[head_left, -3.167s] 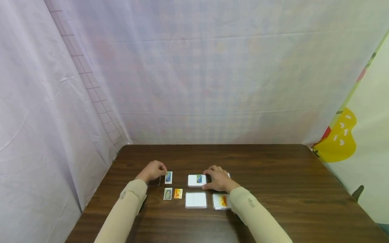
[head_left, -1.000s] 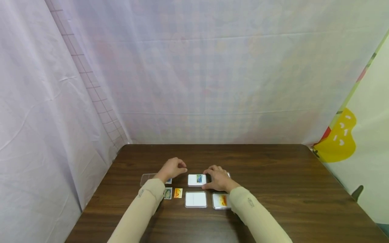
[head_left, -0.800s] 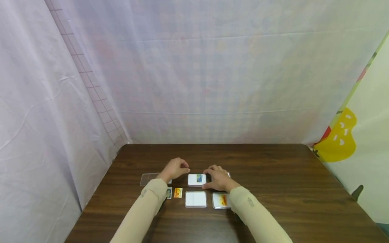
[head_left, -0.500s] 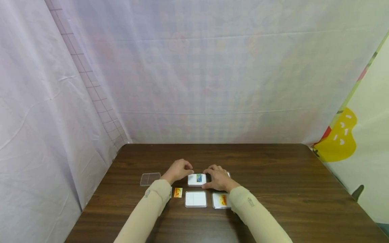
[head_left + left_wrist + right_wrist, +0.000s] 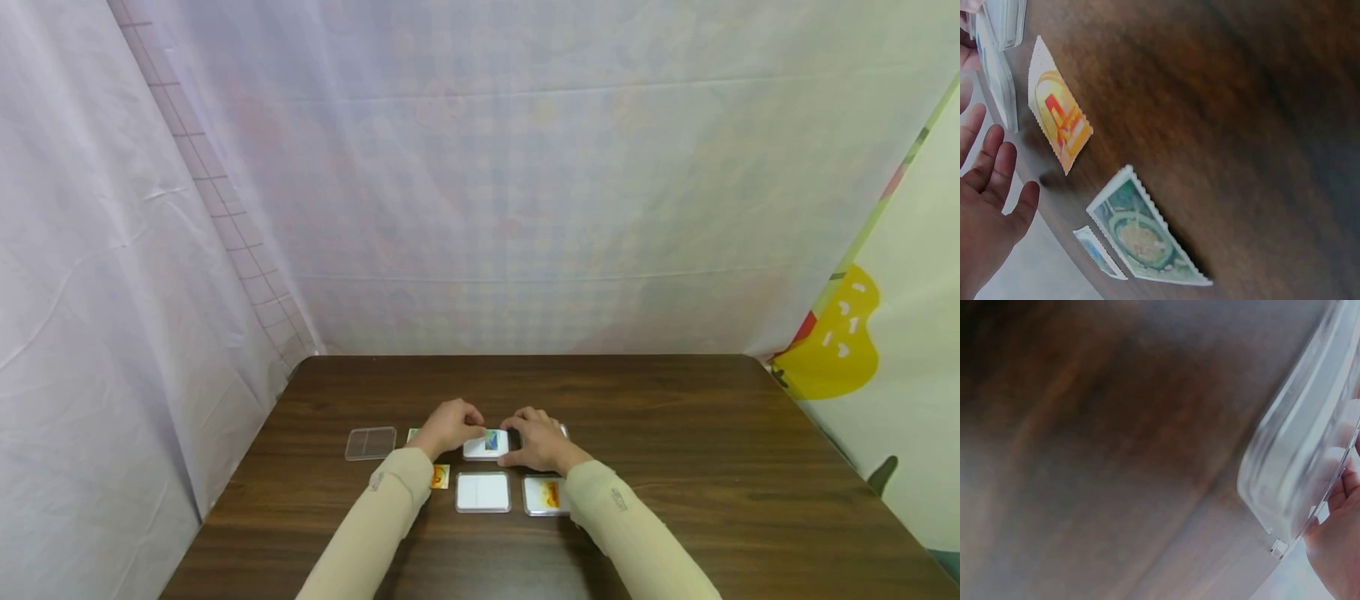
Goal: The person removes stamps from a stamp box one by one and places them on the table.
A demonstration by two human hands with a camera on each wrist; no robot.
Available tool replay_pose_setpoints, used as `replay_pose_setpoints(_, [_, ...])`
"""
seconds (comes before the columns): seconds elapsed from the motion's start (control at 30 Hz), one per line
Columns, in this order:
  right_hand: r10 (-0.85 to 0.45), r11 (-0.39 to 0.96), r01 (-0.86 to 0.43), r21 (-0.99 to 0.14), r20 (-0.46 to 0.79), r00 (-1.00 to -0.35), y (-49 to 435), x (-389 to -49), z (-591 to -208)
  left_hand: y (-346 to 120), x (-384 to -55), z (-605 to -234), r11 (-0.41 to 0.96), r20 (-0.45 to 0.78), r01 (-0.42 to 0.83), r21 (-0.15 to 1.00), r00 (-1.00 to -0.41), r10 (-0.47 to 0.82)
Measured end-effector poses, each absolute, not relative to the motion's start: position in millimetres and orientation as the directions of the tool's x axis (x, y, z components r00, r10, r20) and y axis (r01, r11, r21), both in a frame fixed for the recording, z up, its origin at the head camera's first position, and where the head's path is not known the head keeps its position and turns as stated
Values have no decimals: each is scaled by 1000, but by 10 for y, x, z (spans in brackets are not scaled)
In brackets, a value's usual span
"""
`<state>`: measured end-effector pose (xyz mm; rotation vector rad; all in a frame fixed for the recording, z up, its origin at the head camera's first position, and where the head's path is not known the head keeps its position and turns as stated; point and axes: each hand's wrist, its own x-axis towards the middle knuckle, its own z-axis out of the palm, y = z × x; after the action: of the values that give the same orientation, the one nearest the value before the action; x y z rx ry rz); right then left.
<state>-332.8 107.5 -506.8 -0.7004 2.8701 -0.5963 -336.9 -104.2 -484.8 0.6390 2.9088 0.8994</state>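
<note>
My right hand (image 5: 542, 442) holds the right side of a white rounded card (image 5: 474, 451), thumb and index finger at its near and far edges. A blue-green stamp (image 5: 492, 440) lies on the right half of that card. My left hand (image 5: 448, 427) reaches over the card's left side, its fingertips close to the stamp. In the left wrist view its visible fingers are loosely bent and spread, with nothing seen in them. A clear plastic case (image 5: 1291, 444) stands beside my right hand, mostly hidden beneath it in the head view.
On the table lie an orange stamp (image 5: 1060, 119), a green stamp (image 5: 1144, 234) and a blue stamp (image 5: 1099, 252). A clear lid (image 5: 371, 443) is at left. Nearer are a case with a white insert (image 5: 483, 492) and one with an orange stamp (image 5: 547, 496).
My left hand has moved right from beside the loose blue stamp to the white card, uncovering the clear lid. My right hand has stayed on the card.
</note>
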Motion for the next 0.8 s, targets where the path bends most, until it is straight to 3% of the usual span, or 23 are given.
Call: replay_pose_setpoints(0.8, [-477, 807, -435, -398, -6, -879, 1082, -3316, -5057, -981, -3397, -4894, 820, 13, 314, 479, -936, 351])
